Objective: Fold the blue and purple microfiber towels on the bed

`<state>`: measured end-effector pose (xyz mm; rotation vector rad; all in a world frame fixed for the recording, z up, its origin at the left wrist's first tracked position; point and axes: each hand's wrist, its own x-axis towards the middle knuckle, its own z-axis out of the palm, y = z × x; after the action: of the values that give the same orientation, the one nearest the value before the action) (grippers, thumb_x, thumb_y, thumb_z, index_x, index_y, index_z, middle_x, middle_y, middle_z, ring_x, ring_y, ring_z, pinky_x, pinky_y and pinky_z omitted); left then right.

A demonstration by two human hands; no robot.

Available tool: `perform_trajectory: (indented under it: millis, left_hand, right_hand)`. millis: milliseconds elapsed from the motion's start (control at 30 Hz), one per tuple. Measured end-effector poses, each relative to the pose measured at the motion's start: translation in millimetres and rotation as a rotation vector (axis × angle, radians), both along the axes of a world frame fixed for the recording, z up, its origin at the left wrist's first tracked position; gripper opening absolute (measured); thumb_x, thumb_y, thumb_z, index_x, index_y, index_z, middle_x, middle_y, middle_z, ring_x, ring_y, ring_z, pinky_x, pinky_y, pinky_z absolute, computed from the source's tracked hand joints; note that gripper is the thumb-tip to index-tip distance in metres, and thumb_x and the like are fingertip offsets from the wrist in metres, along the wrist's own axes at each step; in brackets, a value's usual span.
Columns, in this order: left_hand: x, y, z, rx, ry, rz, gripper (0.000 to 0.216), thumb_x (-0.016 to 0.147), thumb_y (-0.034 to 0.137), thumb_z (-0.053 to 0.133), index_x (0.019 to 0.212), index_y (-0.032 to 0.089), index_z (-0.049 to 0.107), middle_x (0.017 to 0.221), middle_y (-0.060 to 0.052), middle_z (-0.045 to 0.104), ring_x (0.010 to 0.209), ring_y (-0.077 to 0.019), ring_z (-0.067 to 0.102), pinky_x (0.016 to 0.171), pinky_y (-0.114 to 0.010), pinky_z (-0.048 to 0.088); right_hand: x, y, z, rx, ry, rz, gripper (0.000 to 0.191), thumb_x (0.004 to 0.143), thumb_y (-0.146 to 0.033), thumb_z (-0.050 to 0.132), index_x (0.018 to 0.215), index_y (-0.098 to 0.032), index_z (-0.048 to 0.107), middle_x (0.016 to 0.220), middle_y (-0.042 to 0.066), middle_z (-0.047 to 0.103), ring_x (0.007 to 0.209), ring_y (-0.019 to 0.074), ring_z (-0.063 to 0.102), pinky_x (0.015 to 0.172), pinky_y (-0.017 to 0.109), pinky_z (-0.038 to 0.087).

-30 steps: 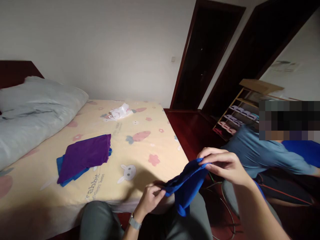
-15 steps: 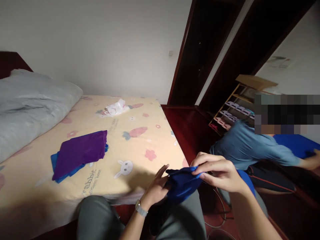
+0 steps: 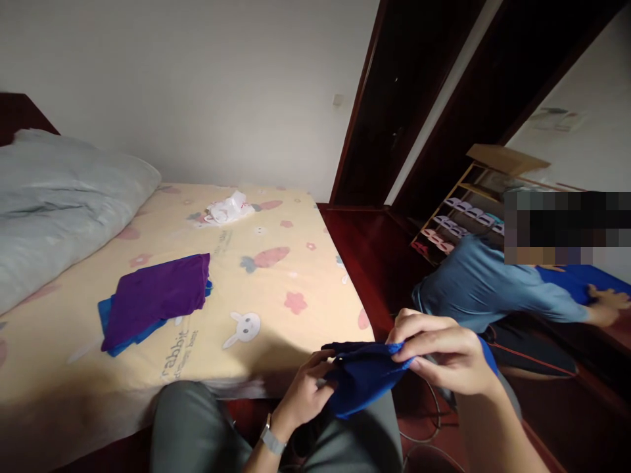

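Low in the middle of the frame, the person holds a bunched blue cloth (image 3: 362,381) over their grey-trousered lap, just off the near edge of the bed (image 3: 276,289). The left hand (image 3: 308,394), with a wristwatch (image 3: 273,441) below it, has its grip closed on the cloth's left end, fingers curled into the fabric. The right hand (image 3: 444,351) pinches the cloth's upper right edge between thumb and fingers, so that grip is closed on it too. The cloth sags between the two hands.

At centre left, a folded purple cloth (image 3: 155,299) lies on the patterned sheet on top of a blue piece (image 3: 106,312) that peeks out at its left side. A grey quilt (image 3: 59,197) fills the upper left, and a crumpled white plastic bag (image 3: 227,209) sits near the far edge of the bed. On the right, another person in a blue shirt (image 3: 488,289) leans away, one hand (image 3: 604,302) resting on more blue fabric (image 3: 566,276), with a shoe rack (image 3: 463,217) behind.
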<state>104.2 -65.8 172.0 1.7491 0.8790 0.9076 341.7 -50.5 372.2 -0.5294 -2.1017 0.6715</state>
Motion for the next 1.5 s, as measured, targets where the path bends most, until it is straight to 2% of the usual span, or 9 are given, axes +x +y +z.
perform_trajectory:
  millis: [167, 367, 567, 800, 1000, 1133, 1233, 1367, 1500]
  left_hand:
    - [8.3, 8.2, -12.5, -0.099, -0.080, 0.011, 0.033, 0.097, 0.033, 0.049, 0.123, 0.025, 0.067, 0.131, -0.008, 0.065, 0.116, -0.0217, 0.062, 0.104, -0.035, 0.048]
    - [-26.7, 13.9, -15.9, 0.026, -0.031, 0.257, 0.028, 0.094, 0.036, 0.056, 0.085, 0.019, 0.075, 0.082, -0.005, 0.075, 0.076, -0.0175, 0.068, 0.074, -0.027, 0.055]
    - [-101.4, 20.1, 27.5, 0.364, -0.067, 0.526, 0.013, 0.082, 0.031, 0.074, 0.090, 0.022, 0.079, 0.088, -0.005, 0.075, 0.082, -0.0188, 0.070, 0.073, -0.028, 0.058]
    - [-135.7, 11.1, 95.2, 0.604, -0.073, 0.477, 0.011, 0.086, 0.029, 0.070, 0.092, 0.025, 0.079, 0.086, -0.004, 0.073, 0.087, -0.0198, 0.070, 0.076, -0.033, 0.059]
    - [-144.5, -13.2, 113.0, 0.747, -0.082, 0.663, 0.010, 0.082, 0.025, 0.074, 0.090, 0.028, 0.078, 0.078, -0.001, 0.072, 0.075, -0.0194, 0.069, 0.071, -0.034, 0.059]
    - [-156.5, -16.7, 108.6, 0.737, 0.052, 0.767, 0.007, 0.082, 0.027, 0.074, 0.087, 0.027, 0.078, 0.081, -0.001, 0.073, 0.072, -0.0172, 0.068, 0.066, -0.029, 0.058]
    - [-160.9, 5.8, 96.9, 0.606, 0.082, 0.778, 0.008, 0.082, 0.029, 0.074, 0.086, 0.023, 0.078, 0.085, -0.002, 0.074, 0.074, -0.0164, 0.069, 0.065, -0.026, 0.057]
    - [-163.0, 75.4, 59.3, 0.385, 0.048, 0.671, 0.018, 0.083, 0.037, 0.072, 0.085, 0.020, 0.078, 0.087, -0.005, 0.075, 0.082, -0.0185, 0.070, 0.071, -0.027, 0.057]
    - [-165.8, 168.0, -2.6, 0.151, 0.034, 0.617, 0.029, 0.077, 0.047, 0.074, 0.081, 0.018, 0.076, 0.092, -0.009, 0.074, 0.086, -0.0213, 0.069, 0.072, -0.029, 0.055]
  right_hand:
    - [-0.4, -1.6, 0.5, 0.011, 0.007, 0.010, 0.020, 0.089, -0.021, 0.064, 0.103, -0.027, 0.078, 0.083, 0.009, 0.073, 0.070, 0.0194, 0.067, 0.063, 0.034, 0.056]
    - [16.6, -0.8, -8.6, 0.061, 0.020, -0.242, 0.017, 0.086, -0.020, 0.068, 0.097, -0.027, 0.079, 0.085, 0.009, 0.073, 0.074, 0.0214, 0.069, 0.064, 0.034, 0.058]
    - [34.5, -3.6, -42.4, 0.071, 0.063, -0.683, 0.010, 0.085, -0.027, 0.071, 0.091, -0.027, 0.080, 0.091, 0.007, 0.075, 0.086, 0.0222, 0.070, 0.073, 0.033, 0.060]
    - [32.8, -18.0, -73.0, -0.006, 0.134, -0.737, 0.012, 0.084, -0.025, 0.072, 0.094, -0.027, 0.079, 0.099, 0.006, 0.074, 0.090, 0.0228, 0.070, 0.079, 0.035, 0.061]
    - [23.1, -41.1, -65.9, -0.023, 0.227, -0.719, 0.012, 0.084, -0.025, 0.071, 0.092, -0.028, 0.079, 0.096, 0.008, 0.073, 0.086, 0.0248, 0.071, 0.071, 0.034, 0.061]
    - [21.1, -42.1, -75.4, -0.085, 0.249, -0.669, 0.010, 0.083, -0.026, 0.073, 0.090, -0.026, 0.079, 0.097, 0.009, 0.073, 0.086, 0.0246, 0.071, 0.070, 0.031, 0.061]
    - [17.6, -22.1, -100.7, -0.217, 0.261, -0.628, 0.011, 0.083, -0.028, 0.074, 0.092, -0.025, 0.079, 0.102, 0.010, 0.073, 0.093, 0.0253, 0.070, 0.078, 0.032, 0.060]
    - [1.8, 37.7, -150.3, -0.472, 0.326, -0.629, 0.024, 0.082, -0.036, 0.075, 0.101, -0.023, 0.076, 0.108, 0.009, 0.073, 0.101, 0.0257, 0.067, 0.086, 0.035, 0.057]
    - [-22.8, 128.0, -205.9, -0.628, 0.333, -0.612, 0.034, 0.081, -0.042, 0.074, 0.106, -0.020, 0.073, 0.109, 0.009, 0.072, 0.098, 0.0233, 0.066, 0.087, 0.034, 0.053]
